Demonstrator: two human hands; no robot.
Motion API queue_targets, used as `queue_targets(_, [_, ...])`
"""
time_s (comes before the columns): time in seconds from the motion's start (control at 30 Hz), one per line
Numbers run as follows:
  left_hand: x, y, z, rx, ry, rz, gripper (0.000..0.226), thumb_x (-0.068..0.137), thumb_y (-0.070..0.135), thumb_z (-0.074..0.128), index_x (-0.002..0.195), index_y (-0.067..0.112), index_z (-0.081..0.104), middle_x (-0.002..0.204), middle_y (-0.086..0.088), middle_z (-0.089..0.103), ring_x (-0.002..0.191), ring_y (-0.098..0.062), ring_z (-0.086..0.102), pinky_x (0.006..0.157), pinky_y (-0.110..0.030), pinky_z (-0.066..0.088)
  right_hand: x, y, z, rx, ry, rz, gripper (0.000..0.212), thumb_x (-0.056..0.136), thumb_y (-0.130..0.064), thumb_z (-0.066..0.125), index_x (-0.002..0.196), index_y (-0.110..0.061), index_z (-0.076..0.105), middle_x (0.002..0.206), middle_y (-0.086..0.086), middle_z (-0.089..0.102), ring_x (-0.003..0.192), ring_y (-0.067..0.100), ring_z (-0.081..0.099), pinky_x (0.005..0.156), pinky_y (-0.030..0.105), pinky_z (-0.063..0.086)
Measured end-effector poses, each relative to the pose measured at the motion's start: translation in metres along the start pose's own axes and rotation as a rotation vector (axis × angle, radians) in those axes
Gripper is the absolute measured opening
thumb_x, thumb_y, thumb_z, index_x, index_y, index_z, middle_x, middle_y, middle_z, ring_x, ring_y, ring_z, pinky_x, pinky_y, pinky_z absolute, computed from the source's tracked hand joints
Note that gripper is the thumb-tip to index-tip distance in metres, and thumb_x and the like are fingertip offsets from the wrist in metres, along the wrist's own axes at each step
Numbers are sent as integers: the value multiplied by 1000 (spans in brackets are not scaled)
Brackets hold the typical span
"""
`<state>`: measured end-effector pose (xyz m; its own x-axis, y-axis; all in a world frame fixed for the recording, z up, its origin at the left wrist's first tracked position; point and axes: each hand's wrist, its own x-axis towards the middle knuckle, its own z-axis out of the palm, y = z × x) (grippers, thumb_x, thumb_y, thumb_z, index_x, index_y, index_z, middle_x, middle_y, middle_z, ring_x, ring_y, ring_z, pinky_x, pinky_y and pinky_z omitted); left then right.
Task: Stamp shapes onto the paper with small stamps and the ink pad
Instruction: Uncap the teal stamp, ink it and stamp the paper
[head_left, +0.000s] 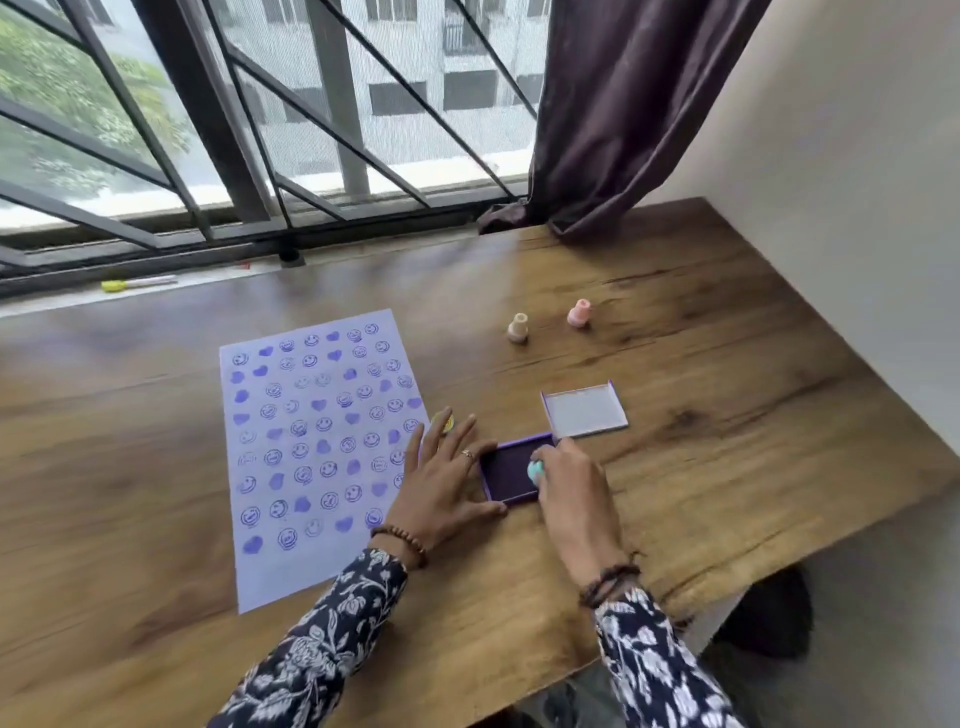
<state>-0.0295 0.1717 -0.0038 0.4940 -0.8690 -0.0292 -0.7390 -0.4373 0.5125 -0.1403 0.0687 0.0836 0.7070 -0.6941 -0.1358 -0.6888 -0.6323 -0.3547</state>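
Observation:
A sheet of paper (311, 457) covered with purple smiley and heart prints lies on the wooden table (701, 364). To its right sits the open purple ink pad (506, 470). My right hand (571, 493) holds a small mint-green stamp (536, 471) down on the pad's right part. My left hand (447, 478) lies flat with fingers spread, its thumb and fingertips against the pad's left edge. A yellow stamp (443, 420) peeks out just beyond my left fingers.
The ink pad's lid (584, 409) lies open side up behind the pad. A beige stamp (518, 328) and a pink stamp (580, 313) stand farther back. A yellow-capped pen (137, 283) rests on the window sill. A dark curtain (597, 156) hangs at the back right.

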Motion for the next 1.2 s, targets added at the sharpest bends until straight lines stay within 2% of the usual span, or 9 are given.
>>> queue_targets(0.17, [-1, 2, -2, 19, -17, 17, 84, 56, 75, 35, 130, 35, 35, 153, 6, 18, 134, -2, -16, 104, -25, -26, 4, 7, 25, -86, -21, 10, 18, 91, -5, 32, 93, -6, 50, 93, 11, 55, 89, 32, 56, 64, 30, 29])
queue_targets(0.23, [0, 3, -2, 31, -38, -5, 84, 58, 75, 38, 132, 35, 33, 154, 4, 16, 135, -4, -15, 107, -29, -22, 3, 2, 23, -195, -33, -58, 20, 92, -3, 30, 97, -9, 48, 109, 15, 53, 98, 32, 56, 67, 34, 33])
queue_targets(0.37, [-8, 6, -7, 8, -113, -31, 83, 68, 60, 61, 138, 34, 23, 155, 4, 7, 142, -14, -11, 113, -39, -14, 8, 10, 20, -98, -24, -11, 17, 87, -4, 46, 99, -5, 58, 108, 15, 58, 94, 33, 58, 74, 37, 43])
queue_targets(0.5, [-33, -23, -36, -98, -2, -37, 76, 69, 69, 42, 135, 34, 30, 152, 7, 20, 139, -8, 0, 116, -43, 0, 2, 6, 15, 548, 36, 237, 16, 73, -4, 69, 89, -6, 69, 85, 13, 67, 72, 21, 61, 59, 24, 44])
queue_targets(0.6, [-63, -74, -70, -78, 111, -37, 70, 72, 73, 25, 122, 30, 50, 142, 3, 43, 138, -17, 18, 113, -48, 17, -25, -26, 24, 1166, -68, 379, 17, 77, 3, 64, 94, 2, 65, 69, 7, 61, 49, 3, 56, 47, 8, 45])
queue_targets(0.73, [-102, -141, -105, -39, 126, -98, 45, 76, 53, 33, 108, 36, 60, 130, -1, 57, 134, -25, 31, 106, -53, 34, -66, -77, 58, 1352, -205, 416, 13, 78, -2, 65, 90, -3, 68, 66, -2, 67, 53, 2, 58, 53, 11, 49])
queue_targets(0.87, [-130, -171, -118, -14, -74, -114, 43, 65, 78, 26, 106, 71, 36, 143, 11, 37, 138, -16, 19, 114, -49, 19, -97, -135, 96, 1266, -228, 407, 9, 74, -5, 71, 76, -14, 69, 69, 1, 67, 61, 9, 59, 65, 23, 53])
queue_targets(0.97, [-139, -174, -117, 25, -181, -92, 79, 52, 90, 15, 121, 57, 33, 151, 15, 18, 141, -15, 4, 115, -48, 3, -111, -169, 116, 881, -91, 296, 9, 74, -17, 71, 83, -18, 70, 85, 4, 69, 75, 17, 65, 72, 31, 51])
queue_targets(1.2, [-142, -177, -115, -71, -187, -70, 62, 65, 70, 27, 124, 54, 35, 152, 18, 15, 142, -12, -3, 113, -43, -7, -116, -207, 135, 255, 31, 40, 24, 92, -20, 46, 113, -12, 54, 115, 9, 51, 96, 29, 58, 79, 36, 45])
